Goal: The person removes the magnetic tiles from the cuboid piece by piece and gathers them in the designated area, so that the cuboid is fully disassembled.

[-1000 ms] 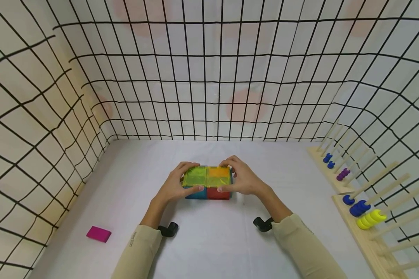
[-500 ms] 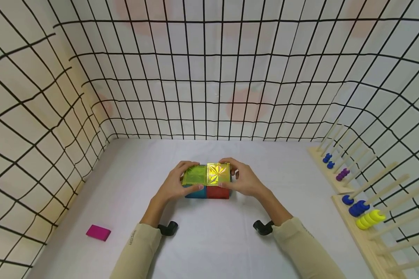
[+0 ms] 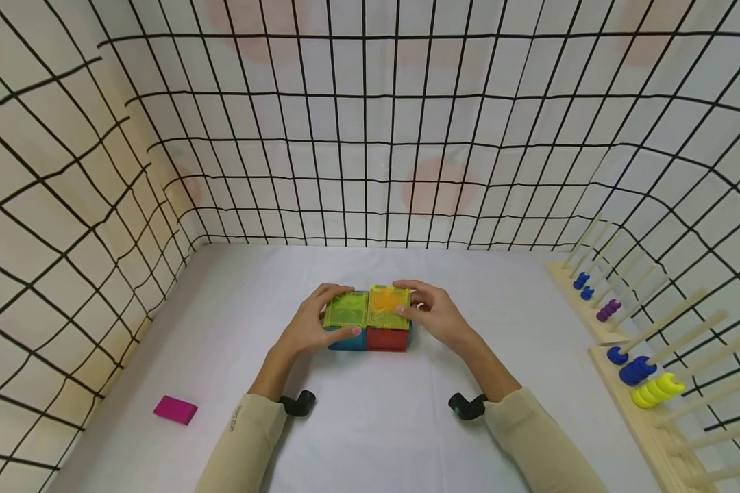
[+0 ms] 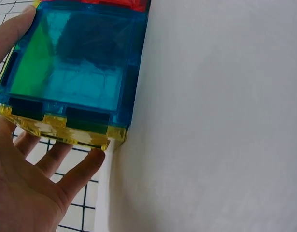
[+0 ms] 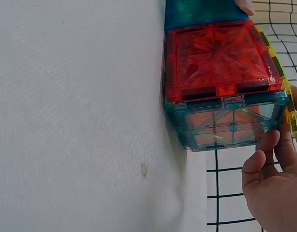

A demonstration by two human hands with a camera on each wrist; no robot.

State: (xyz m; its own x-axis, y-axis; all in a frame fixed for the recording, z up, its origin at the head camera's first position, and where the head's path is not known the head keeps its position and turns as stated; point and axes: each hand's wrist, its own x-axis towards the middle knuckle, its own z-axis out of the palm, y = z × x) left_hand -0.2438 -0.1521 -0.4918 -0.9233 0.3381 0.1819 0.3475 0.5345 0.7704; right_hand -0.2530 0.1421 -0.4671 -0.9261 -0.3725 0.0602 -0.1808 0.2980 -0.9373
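Observation:
A low box of see-through magnetic tiles stands on the white table, with a blue front tile [image 3: 347, 339] and a red front tile [image 3: 387, 339]. My left hand [image 3: 311, 323] grips its left end, thumb at the top front edge, fingers spread along the yellow end tile [image 4: 56, 126]. On top lie a yellow-green tile [image 3: 347, 309] and, to its right, a yellow tile [image 3: 385, 308]. My right hand [image 3: 438, 316] pinches the yellow tile by its right edge. The right wrist view shows that tile tilted, its edge raised off the teal end tile [image 5: 233, 126].
Wooden peg boards [image 3: 629, 383] with blue, purple and yellow beads line the right side. A magenta block [image 3: 175, 409] lies at the left front. Black wire mesh [image 3: 364, 181] walls in the table at the back and both sides.
The right hand has shifted slightly right, its thumb moving from the top's front edge up onto the yellow tile. That tile's right side has risen. The left hand keeps its grip.

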